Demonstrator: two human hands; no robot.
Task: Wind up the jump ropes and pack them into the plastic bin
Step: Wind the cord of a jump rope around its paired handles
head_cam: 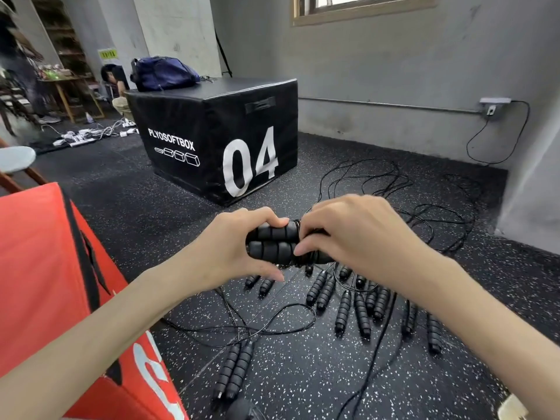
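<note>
While above the floor-strewn ropes (348, 301), both hands' fingers (269, 221) clamped around one bundled jump rope's paired handles (274, 242).

I see both hands in front of me, above the floor (303, 374), left hand (239, 250) and right hand (348, 234) at either end of paired handles (272, 242). Loose ropes (348, 307) lie below them; a box (218, 137) stands behind, a bag (163, 72) on it.

Speckled rubber floor (303, 374), loose jump ropes (345, 301), black plyo box (218, 134)
</note>
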